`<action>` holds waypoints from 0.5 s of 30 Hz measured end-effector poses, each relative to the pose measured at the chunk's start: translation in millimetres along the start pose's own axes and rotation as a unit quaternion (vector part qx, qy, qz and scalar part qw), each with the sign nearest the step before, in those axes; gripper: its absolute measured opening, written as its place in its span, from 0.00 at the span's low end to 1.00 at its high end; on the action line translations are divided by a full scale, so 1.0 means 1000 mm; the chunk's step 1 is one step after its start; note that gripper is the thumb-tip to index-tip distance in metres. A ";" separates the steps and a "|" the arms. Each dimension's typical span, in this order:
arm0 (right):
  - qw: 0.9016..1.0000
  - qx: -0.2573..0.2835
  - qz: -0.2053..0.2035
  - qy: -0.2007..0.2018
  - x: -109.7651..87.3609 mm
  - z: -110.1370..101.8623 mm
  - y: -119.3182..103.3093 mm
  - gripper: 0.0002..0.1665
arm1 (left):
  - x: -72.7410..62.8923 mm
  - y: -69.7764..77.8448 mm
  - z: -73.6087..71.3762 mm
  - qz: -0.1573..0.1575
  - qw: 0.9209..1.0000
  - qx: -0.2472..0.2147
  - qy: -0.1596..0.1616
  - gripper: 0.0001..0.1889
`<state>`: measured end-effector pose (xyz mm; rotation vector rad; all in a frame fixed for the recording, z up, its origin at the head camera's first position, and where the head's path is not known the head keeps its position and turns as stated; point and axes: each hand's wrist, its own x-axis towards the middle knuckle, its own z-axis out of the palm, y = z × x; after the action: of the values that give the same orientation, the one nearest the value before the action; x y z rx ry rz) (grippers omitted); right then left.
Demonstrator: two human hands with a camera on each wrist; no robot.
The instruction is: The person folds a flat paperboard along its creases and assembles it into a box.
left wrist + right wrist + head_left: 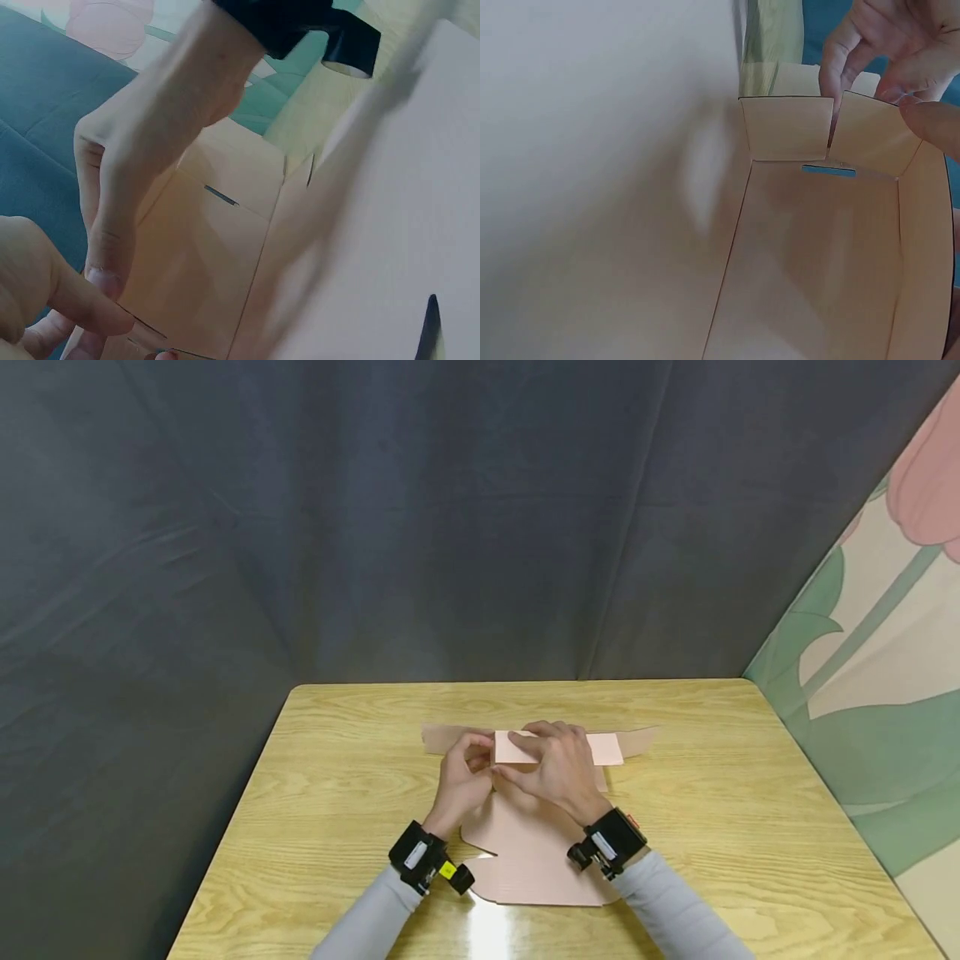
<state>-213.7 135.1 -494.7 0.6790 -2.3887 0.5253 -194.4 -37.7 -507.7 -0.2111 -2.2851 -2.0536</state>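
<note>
A pale pink cardboard box (540, 852) lies partly folded on the table, its large lid panel toward the person. My left hand (463, 781) pinches the end flaps (874, 127) at the box's left corner, thumb and fingers on either side of the board. My right hand (558, 768) grips the raised far wall (607, 749), fingers curled over its top edge, close beside the left hand. Inside, the right wrist view shows the box floor (802, 247) with a slot (829, 171) near the folded end. Part of the left hand is hidden behind the flaps.
Side flaps (442, 739) spread out left and right behind the box. The wood-grain table (330, 810) carries the box. A dark curtain (450, 527) hangs behind it, and a flower-patterned cloth (885, 718) stands along the right side.
</note>
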 end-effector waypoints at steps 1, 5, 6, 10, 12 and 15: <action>1.000 -0.001 -0.001 -0.003 0.000 0.000 0.000 0.34 | -0.003 0.009 -0.001 -0.008 1.000 -0.001 -0.001 0.19; 1.000 -0.005 0.000 -0.009 0.000 0.000 0.001 0.35 | -0.012 0.031 -0.005 -0.034 0.999 0.007 -0.011 0.18; 1.000 -0.005 0.001 -0.009 0.001 -0.001 0.001 0.35 | -0.013 0.035 -0.005 -0.035 0.999 0.008 -0.014 0.18; 1.000 -0.005 0.003 -0.010 0.001 -0.002 0.001 0.35 | -0.015 0.040 -0.006 -0.030 0.999 -0.002 -0.023 0.19; 1.000 -0.006 -0.002 -0.013 0.002 -0.002 0.001 0.35 | -0.014 0.038 -0.005 -0.022 0.999 -0.009 -0.023 0.19; 1.000 -0.015 -0.009 -0.019 0.001 -0.002 0.000 0.37 | -0.013 0.034 -0.005 -0.015 1.000 -0.012 -0.024 0.20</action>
<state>-213.9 135.7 -492.6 0.7033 -2.4188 0.4727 -177.2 -39.9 -475.6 -0.2321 -2.3060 -2.1126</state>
